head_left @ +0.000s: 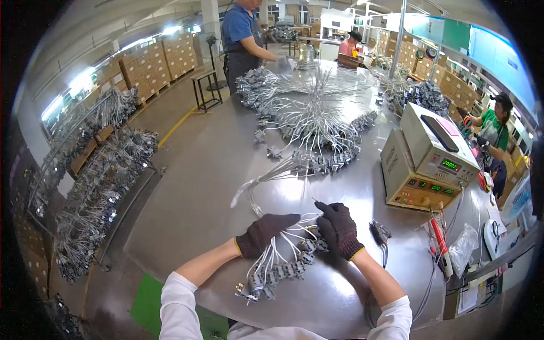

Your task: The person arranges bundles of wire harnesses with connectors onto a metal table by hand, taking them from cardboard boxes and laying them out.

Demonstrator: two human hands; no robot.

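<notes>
Both hands wear dark knitted gloves. My left hand (267, 233) is closed around a bundle of white wires (273, 256) above the metal tabletop. Grey connectors (280, 273) hang from these wires in a curved row on the table, just below and between my hands. My right hand (339, 229) is closed beside the row's right end, with its thumb and forefinger together. A thin pale tip, seemingly a wire end, sticks out past that forefinger; the glove hides the rest. More white wires bend away beyond my left hand toward a loose tied end (241, 195).
A large heap of wired connectors (317, 122) covers the table's far part. Two stacked test instruments (428, 161) stand at right, near a dark plug with leads (379, 232) and a clear plastic bag (463, 249). Laden racks (96, 198) stand left. Other people work farther off.
</notes>
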